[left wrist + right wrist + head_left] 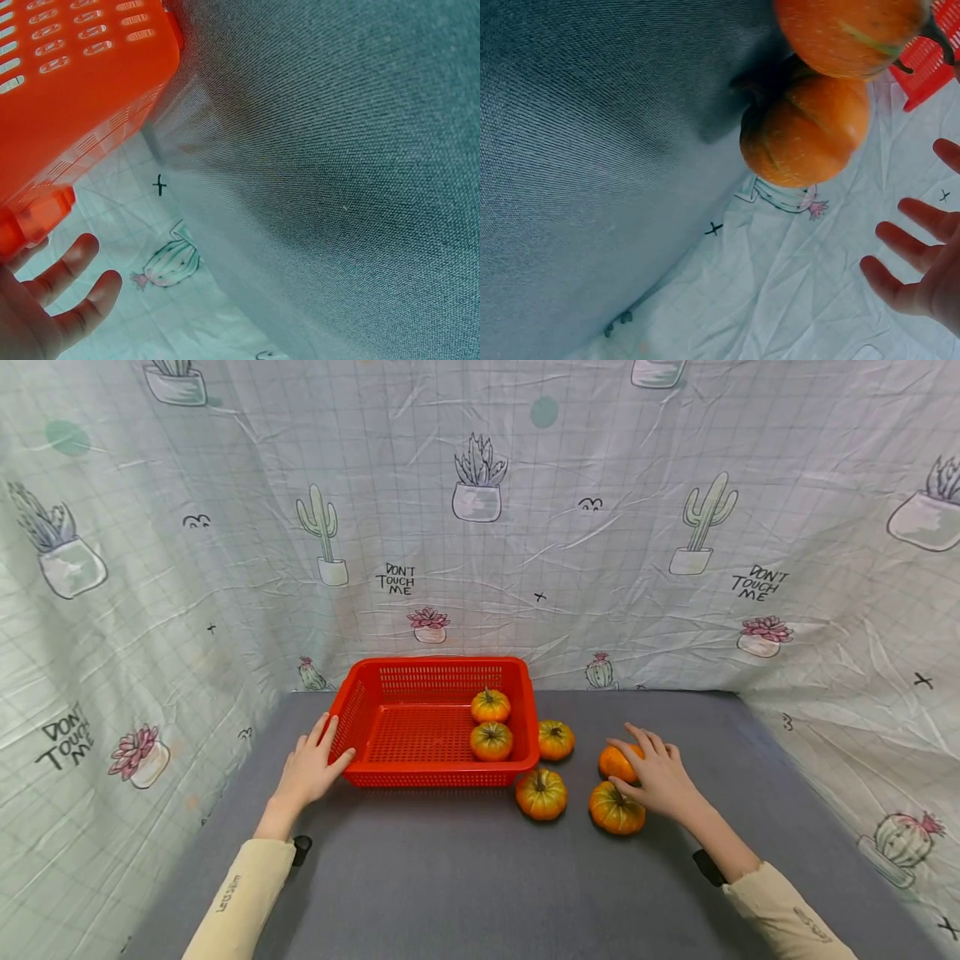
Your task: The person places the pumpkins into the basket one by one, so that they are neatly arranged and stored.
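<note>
A red plastic basket (442, 779) stands on the grey table, with two small orange pumpkins (491, 742) inside along its right side. My left hand (307, 768) is at the basket's left rim, fingers spread and fairly straight; in the left wrist view some fingers (86, 311) extend past the rim. Over two more pumpkins, a nearer one (617, 810) and a farther one (613, 763) partly hidden by the fingers, hovers my right hand (663, 777). Its fingers are spread and hold nothing; the right wrist view shows them apart from the pumpkins (810, 131).
Just right of the basket lies one pumpkin (556, 740), and another (542, 794) sits by its front right corner. A white curtain (480, 577) printed with cacti hangs behind the table (450, 877) and along both sides.
</note>
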`<action>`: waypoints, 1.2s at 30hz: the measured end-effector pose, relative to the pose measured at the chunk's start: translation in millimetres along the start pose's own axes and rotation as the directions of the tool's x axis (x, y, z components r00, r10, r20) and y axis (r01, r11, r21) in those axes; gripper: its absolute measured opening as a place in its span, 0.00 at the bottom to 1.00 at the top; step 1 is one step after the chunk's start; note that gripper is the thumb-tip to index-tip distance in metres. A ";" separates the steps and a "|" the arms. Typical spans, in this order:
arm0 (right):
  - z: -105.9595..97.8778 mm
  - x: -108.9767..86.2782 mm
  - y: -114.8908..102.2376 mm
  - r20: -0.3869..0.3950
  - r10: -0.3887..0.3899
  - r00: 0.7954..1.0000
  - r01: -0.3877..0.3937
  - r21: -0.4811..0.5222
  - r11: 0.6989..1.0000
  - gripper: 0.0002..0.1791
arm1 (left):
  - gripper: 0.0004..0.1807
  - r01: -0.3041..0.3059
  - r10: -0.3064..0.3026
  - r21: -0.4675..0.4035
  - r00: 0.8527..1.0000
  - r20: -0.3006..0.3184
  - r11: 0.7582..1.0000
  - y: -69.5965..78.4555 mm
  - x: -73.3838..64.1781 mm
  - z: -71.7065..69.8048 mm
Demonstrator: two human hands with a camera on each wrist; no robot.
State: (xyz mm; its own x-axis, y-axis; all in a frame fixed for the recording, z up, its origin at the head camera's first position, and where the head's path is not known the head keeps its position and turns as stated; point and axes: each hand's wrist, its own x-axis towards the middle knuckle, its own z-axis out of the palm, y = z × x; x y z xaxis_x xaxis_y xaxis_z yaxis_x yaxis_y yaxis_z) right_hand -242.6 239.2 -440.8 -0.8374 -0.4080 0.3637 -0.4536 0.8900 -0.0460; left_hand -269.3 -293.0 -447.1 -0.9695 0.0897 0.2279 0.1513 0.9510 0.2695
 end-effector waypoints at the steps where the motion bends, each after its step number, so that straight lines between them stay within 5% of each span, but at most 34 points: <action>1: 0.9 -0.1 0.7 0.010 0.008 1.000 -0.008 -0.001 1.000 0.32 | 0.40 -0.001 0.001 0.001 1.000 -0.001 1.000 0.3 -0.1 -0.3; 15: 9.4 -3.0 -1.3 0.125 0.059 0.990 -0.063 0.029 0.998 0.33 | 0.40 0.010 -0.010 -0.014 1.000 0.015 1.000 2.2 -0.4 -1.6; 36: 17.5 -17.2 -8.7 0.157 -0.060 0.986 0.059 0.011 0.998 0.36 | 0.40 0.013 -0.013 -0.005 1.000 0.018 1.000 2.9 -1.6 -3.0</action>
State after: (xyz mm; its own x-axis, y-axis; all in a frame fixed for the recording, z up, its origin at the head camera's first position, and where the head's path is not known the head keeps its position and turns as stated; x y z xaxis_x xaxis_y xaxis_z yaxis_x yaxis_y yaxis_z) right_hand -229.6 234.9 -462.9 -0.8461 -0.4874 0.2155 -0.5055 0.8621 -0.0349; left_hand -266.7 -291.3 -443.9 -0.9748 0.0826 0.2075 0.1394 0.9507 0.2769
